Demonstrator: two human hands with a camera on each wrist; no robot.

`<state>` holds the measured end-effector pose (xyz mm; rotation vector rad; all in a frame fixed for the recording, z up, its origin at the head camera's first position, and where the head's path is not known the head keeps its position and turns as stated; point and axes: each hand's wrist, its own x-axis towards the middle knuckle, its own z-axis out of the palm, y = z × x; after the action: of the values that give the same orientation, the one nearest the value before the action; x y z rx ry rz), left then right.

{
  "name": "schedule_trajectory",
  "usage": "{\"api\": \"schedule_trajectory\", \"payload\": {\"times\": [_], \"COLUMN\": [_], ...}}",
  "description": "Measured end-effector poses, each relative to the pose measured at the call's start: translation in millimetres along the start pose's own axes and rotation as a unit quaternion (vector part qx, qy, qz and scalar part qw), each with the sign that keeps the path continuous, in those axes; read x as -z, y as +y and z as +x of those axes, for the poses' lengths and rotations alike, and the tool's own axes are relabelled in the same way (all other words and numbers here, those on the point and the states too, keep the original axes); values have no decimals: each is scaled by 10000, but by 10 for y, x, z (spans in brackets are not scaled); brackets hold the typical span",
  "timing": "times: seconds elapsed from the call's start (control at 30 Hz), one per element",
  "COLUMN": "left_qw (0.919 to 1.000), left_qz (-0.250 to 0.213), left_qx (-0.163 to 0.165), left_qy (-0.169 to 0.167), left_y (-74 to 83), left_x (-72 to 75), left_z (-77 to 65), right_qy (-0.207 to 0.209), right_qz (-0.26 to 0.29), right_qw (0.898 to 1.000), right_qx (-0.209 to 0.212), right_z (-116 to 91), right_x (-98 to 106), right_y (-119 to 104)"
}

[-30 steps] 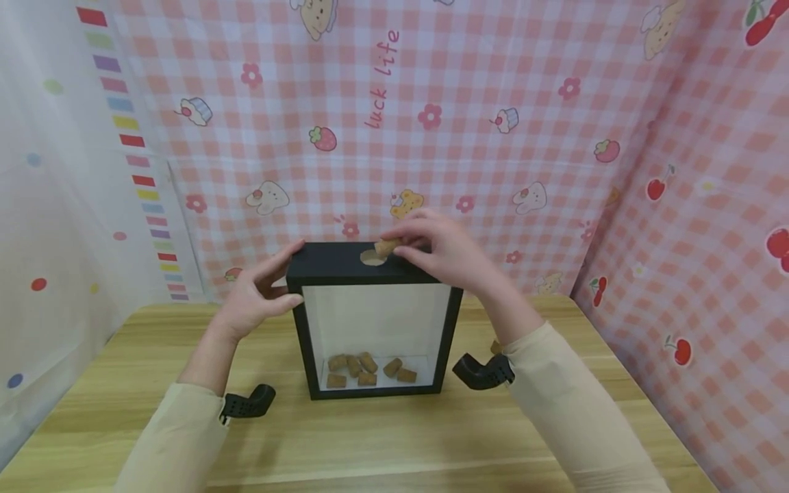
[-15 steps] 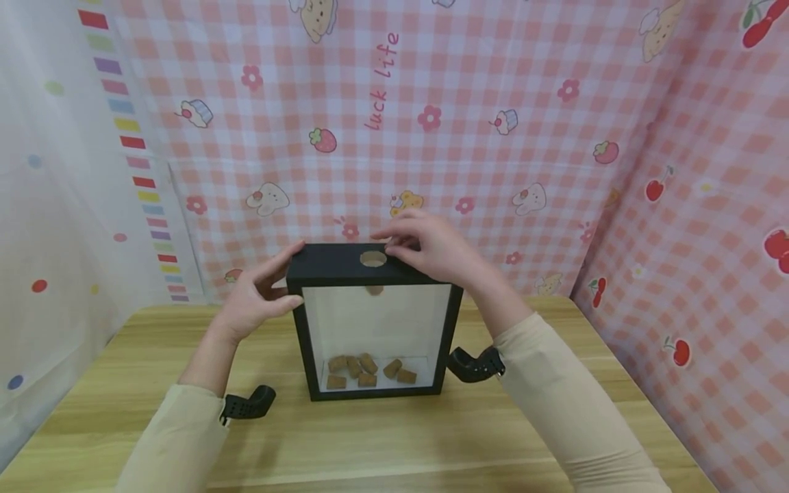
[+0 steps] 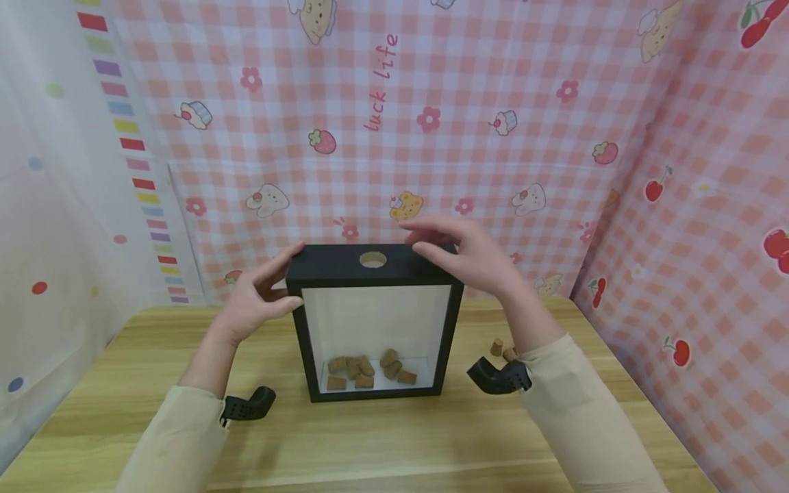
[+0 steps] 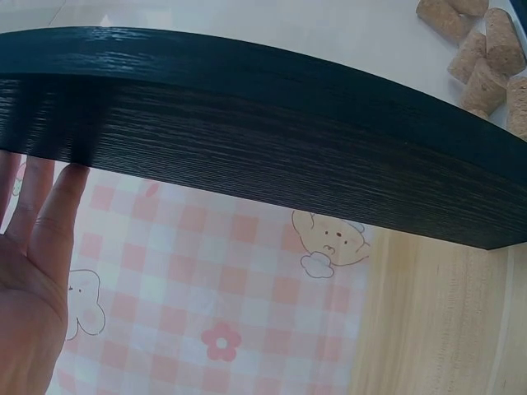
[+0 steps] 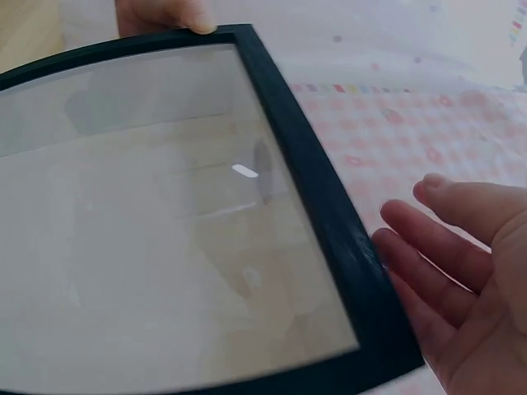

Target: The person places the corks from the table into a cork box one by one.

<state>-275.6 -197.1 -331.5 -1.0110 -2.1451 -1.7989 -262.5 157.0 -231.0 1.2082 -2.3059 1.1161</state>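
Observation:
A black shadow box (image 3: 329, 267) stands upright on the table, with a clear front and a round hole (image 3: 372, 259) in its top. Several corks (image 3: 364, 381) lie at the bottom behind the front pane; some also show in the left wrist view as speckled brown corks (image 4: 486, 82). My left hand (image 3: 255, 301) holds the box's upper left corner, thumb on the front edge and fingers on the far side. Above the top right corner is my right hand (image 3: 471, 257), holding nothing, its fingers extended and spread from the thumb; the right wrist view shows its fingertips (image 5: 387, 239) close by the frame.
Two loose corks (image 3: 496, 347) are on the wooden table (image 3: 382, 445) right of the box, one partly hidden by the right forearm. A pink checked cloth (image 3: 277, 130) hangs behind, and another covers the right side. Each wrist carries a black camera mount (image 3: 249, 402).
The right hand has let go of a cork at the hole; it fell inside and now lies with the others. That hand then moved right, its fingers opening. The left hand stays put.

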Motion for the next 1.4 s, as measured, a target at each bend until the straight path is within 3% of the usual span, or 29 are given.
{"api": "schedule_trajectory", "payload": {"times": [0.23, 0.47, 0.63, 0.93, 1.4], "left_qw": [10000, 10000, 10000, 9999, 10000], "left_qz": [-1, 7, 49, 119, 30], "left_qx": [-28, -20, -8, 43, -24], "left_qy": [9, -5, -22, -4, -24], "left_y": [-18, -18, -17, -13, -14], "left_x": [9, 9, 8, 8, 2], "left_z": [-6, -6, -8, -12, 2], "right_qy": [400, 783, 915, 974, 914], "right_qz": [183, 433, 418, 427, 325], "right_qw": [9986, 9960, 9946, 9895, 9716], "right_qx": [-283, -76, -239, -982, -2158], "right_z": [-274, -558, -792, -1215, -1851], "right_x": [187, 353, 426, 464, 244], "right_y": [-23, 68, 180, 455, 1095]}}
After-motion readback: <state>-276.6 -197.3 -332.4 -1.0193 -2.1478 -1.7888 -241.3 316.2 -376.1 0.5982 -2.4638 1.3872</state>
